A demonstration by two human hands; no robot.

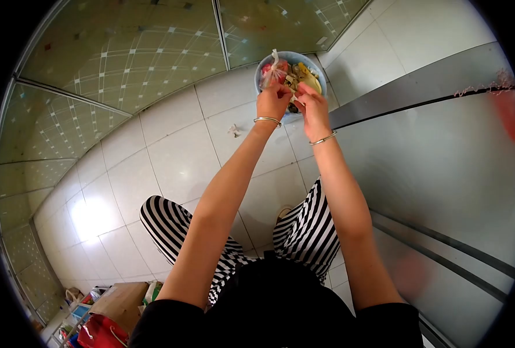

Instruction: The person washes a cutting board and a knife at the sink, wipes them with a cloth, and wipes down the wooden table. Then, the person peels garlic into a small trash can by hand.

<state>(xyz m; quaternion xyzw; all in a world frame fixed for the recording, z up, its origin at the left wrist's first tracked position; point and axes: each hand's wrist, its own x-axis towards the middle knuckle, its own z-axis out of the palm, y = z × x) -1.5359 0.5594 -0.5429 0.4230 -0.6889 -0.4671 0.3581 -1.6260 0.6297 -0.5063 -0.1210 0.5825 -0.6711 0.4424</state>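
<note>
Both arms reach forward over a round light-blue bin (258,87) on the floor. In the bin lie a knotted clear plastic bag (275,71) with something red inside and mixed yellow and brown scraps (305,74). My left hand (274,103) is at the bin's near rim, its fingers closed together; what they pinch is too small to name. Close beside it on the right, my right hand (313,110) has its thumb and fingers bent towards the left fingertips, with a small whitish bit between the hands. Each wrist wears a bangle.
A small crumpled white scrap (234,130) lies on the tiled floor (176,156) left of the bin. Patterned glass panels (135,52) stand behind. A large grey glossy appliance surface (437,168) fills the right side. A cardboard box (118,301) and red bag (102,332) sit lower left.
</note>
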